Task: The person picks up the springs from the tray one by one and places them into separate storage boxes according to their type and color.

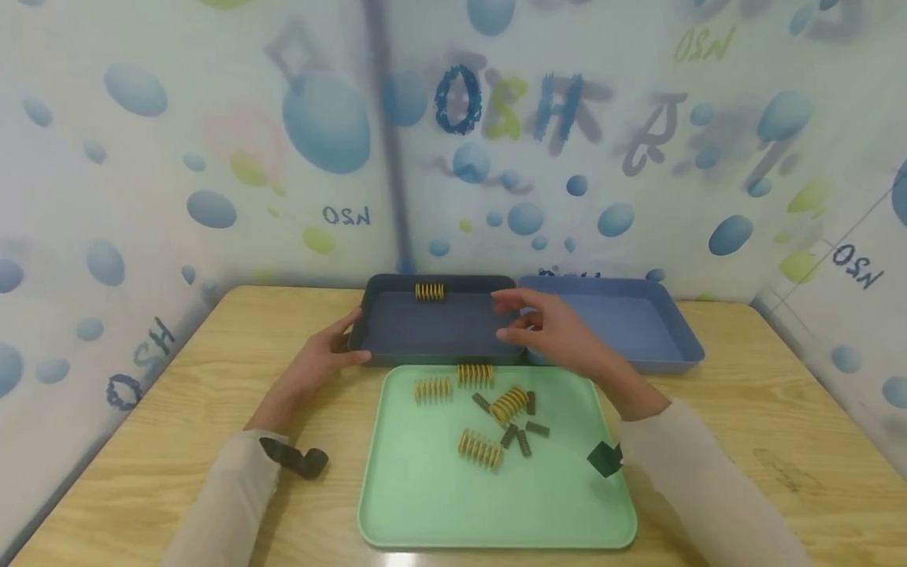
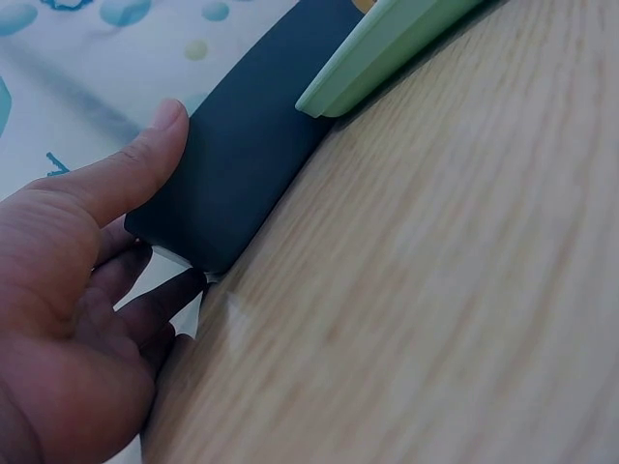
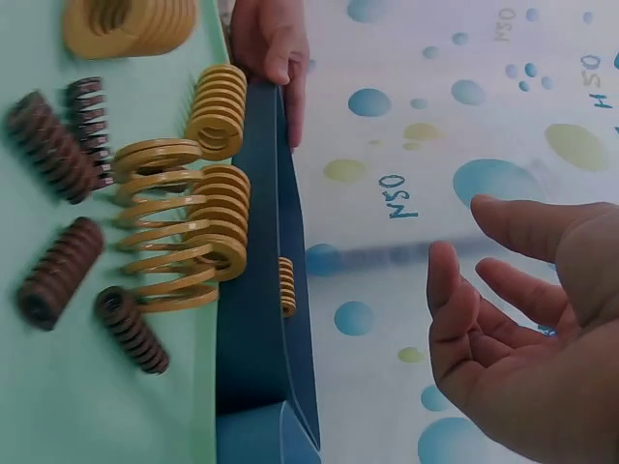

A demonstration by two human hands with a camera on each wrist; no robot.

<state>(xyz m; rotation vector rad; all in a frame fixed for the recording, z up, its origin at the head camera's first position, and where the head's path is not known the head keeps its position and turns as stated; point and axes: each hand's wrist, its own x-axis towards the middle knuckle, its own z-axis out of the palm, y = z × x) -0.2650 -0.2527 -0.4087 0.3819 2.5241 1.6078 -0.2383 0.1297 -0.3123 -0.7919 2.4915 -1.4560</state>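
As right fingers (image 1: pixel 520 297) hover, yellow spring (image 1: pixel 429 292) leftward

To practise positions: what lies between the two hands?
Most of the dark tray, with one yellow spring inside, lies between left hand and right hand in the head view.

Head view: R hand (image 1: pixel 553 327) hid pt. of blue tray (image 1: pixel 612 315) from us; both sleeves (image 1: pixel 230 496) ran off btm. edge; wall lettering (image 1: pixel 548 273) just above blue tray was too small to read. L wrist view: we couldn't see inside dark tray (image 2: pixel 242 145); green tray (image 2: pixel 387 58) was cut off at top. R wrist view: top edge cut one blurred yellow spring (image 3: pixel 131 24); dark tray hid pt. of a second spring (image 3: pixel 287 287).
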